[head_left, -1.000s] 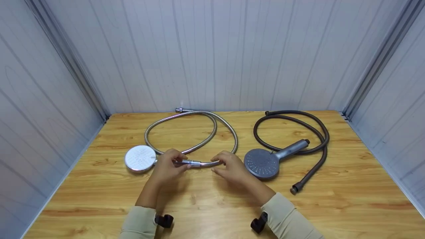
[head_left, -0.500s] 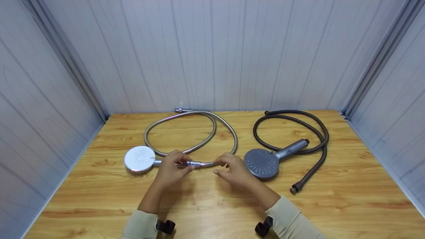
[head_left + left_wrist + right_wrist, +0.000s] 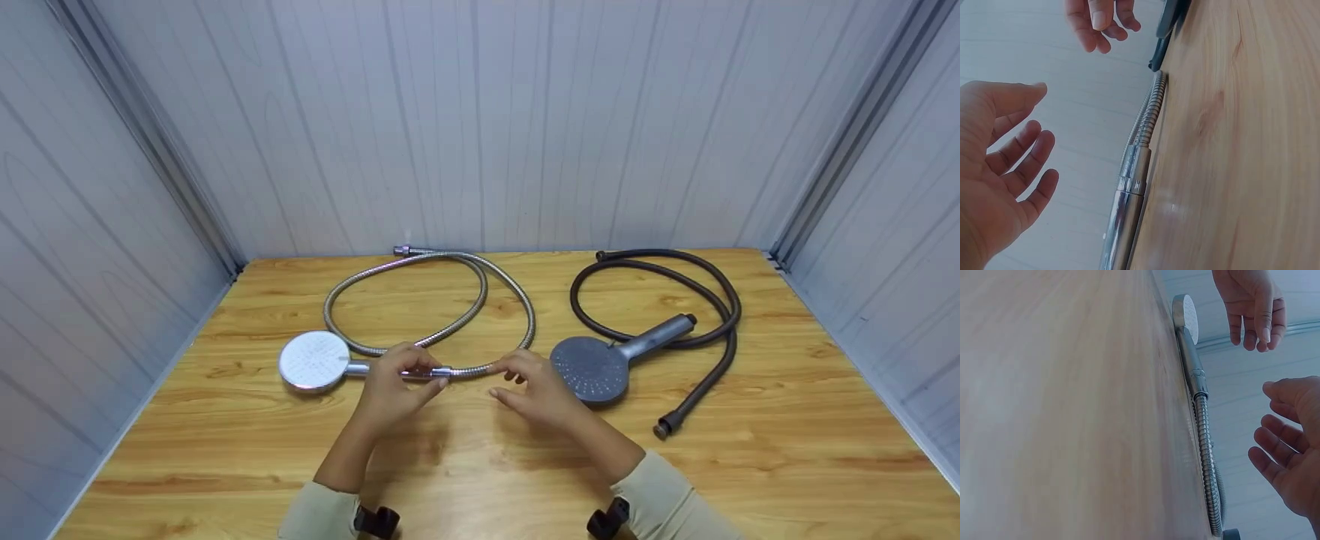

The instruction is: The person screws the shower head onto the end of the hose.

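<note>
A chrome hand shower [image 3: 313,361] with a white face lies on the table. Its handle end meets the fitting of a silver metal hose [image 3: 1154,107], which loops behind it. My left hand [image 3: 394,386] hovers over the handle, fingers loosely bent; the left wrist view shows it apart from the metal. Above the hose, to the right of the joint, hangs my right hand [image 3: 1297,444], relaxed and touching nothing in the right wrist view. Close to that hand's right lies a grey hand shower [image 3: 590,369], its handle resting across a dark hose [image 3: 733,296].
The dark hose has one end fitting [image 3: 666,426] toward the front right and the other near the back wall [image 3: 480,127]. The silver hose's free end [image 3: 403,250] also lies by that wall. Panels flank the wooden table [image 3: 480,480] on both sides.
Both hands have drawn slightly back toward the person, and the right one also a little to the right. More of the chrome handle shows. The showers and hoses stay in place.
</note>
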Tool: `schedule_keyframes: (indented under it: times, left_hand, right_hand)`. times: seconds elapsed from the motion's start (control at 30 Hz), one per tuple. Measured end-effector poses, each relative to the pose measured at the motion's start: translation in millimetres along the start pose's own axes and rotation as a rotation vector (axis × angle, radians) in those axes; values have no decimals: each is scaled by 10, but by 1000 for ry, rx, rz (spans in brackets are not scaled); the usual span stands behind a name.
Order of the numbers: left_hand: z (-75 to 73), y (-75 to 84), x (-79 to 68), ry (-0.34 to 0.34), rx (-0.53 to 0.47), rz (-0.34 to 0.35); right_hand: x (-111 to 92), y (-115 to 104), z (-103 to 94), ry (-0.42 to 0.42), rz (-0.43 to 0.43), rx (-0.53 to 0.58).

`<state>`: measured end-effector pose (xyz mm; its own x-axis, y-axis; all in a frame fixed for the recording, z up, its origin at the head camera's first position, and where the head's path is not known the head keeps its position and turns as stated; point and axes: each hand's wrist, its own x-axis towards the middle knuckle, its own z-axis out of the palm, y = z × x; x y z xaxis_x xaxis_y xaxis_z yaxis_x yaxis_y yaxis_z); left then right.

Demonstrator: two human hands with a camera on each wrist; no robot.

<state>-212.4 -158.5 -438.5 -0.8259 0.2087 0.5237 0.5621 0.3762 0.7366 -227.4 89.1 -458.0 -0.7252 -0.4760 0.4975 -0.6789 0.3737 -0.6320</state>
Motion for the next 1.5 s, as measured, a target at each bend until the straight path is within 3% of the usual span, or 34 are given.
schedule_keyframes:
  times: [0.23, 0.37, 1.2, 1.5]
  left_hand:
    - [-44, 361, -15, -5, -21, 17]
    - [-46, 458, -20, -3, -18, 38]
    - [68, 589, -66, -60, -61, -33]
    - [128, 621, -64, -64, -110, -40]
  right_hand:
    - [-65, -19, -62, -3, -18, -2]
    - [-122, -38, -103, 7, -1, 17]
    - [-423, -34, -325, 65, 73, 31]
    - [-496, -48, -425, 33, 131, 86]
